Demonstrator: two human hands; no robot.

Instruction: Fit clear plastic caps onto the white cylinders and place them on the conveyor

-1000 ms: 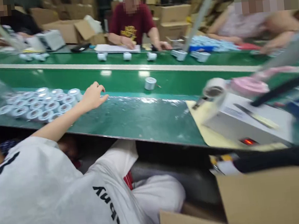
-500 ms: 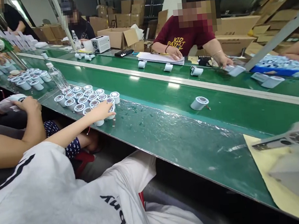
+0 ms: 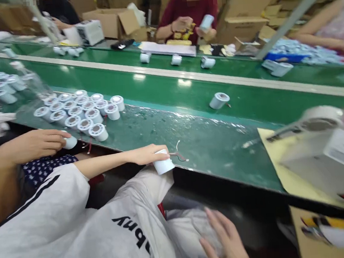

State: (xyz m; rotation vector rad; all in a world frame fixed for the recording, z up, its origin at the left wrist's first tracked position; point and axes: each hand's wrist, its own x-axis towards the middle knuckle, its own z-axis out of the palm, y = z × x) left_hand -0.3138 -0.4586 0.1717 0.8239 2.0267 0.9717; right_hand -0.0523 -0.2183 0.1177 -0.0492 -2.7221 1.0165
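My left hand (image 3: 150,153) grips a light-blue cylindrical part (image 3: 163,164) over the table's front edge. The part is tilted, and thin wires (image 3: 179,156) trail from it to the right. Low in the view, above my lap, is my right hand (image 3: 225,240), with nothing in it and its fingers apart, slightly blurred. A cluster of similar cylindrical parts (image 3: 77,111) stands on the table to the left of my left hand. Beside that cluster, a co-worker's hand (image 3: 45,144) touches another such part (image 3: 70,142).
A green conveyor belt (image 3: 144,87) runs behind the table and carries a lone cylinder (image 3: 219,100). A clear bottle (image 3: 34,83) stands left. On the right, a grey device (image 3: 308,145) sits on yellow paper (image 3: 270,152). Across the belt, a person in dark red (image 3: 170,12) holds a part.
My left hand has moved right from the cluster, now holding a cylindrical part. My right hand has come into view. The co-worker's hand has reached the cluster. The view has shifted.
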